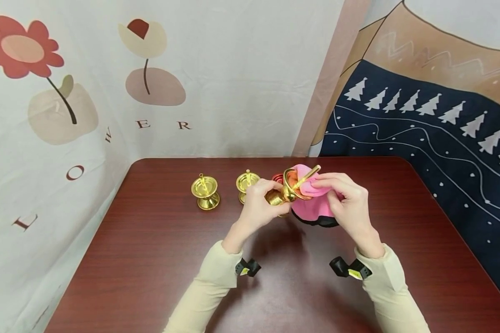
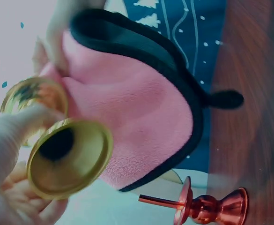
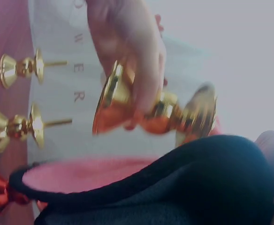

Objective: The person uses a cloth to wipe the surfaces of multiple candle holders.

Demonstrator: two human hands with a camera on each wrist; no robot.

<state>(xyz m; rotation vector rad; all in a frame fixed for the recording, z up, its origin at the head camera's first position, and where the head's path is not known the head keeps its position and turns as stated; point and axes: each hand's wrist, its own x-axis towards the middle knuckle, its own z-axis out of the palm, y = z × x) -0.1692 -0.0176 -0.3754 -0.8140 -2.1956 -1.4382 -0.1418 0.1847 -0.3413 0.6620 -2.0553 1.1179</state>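
Over the table, my left hand grips a shiny gold candle holder by its stem and base, tilted on its side. Its round hollow foot faces the left wrist camera. A rod sticks out of its dish, pointing up to the right. My right hand pinches a pink cloth with a black edge and holds it against the inside of the dish. In the right wrist view the cloth's dark underside hangs in front and hides much of the right hand.
Two more gold candle holders stand upright to the left on the brown table. A red one stands behind the hands, mostly covered in the head view. Printed curtains hang behind the table.
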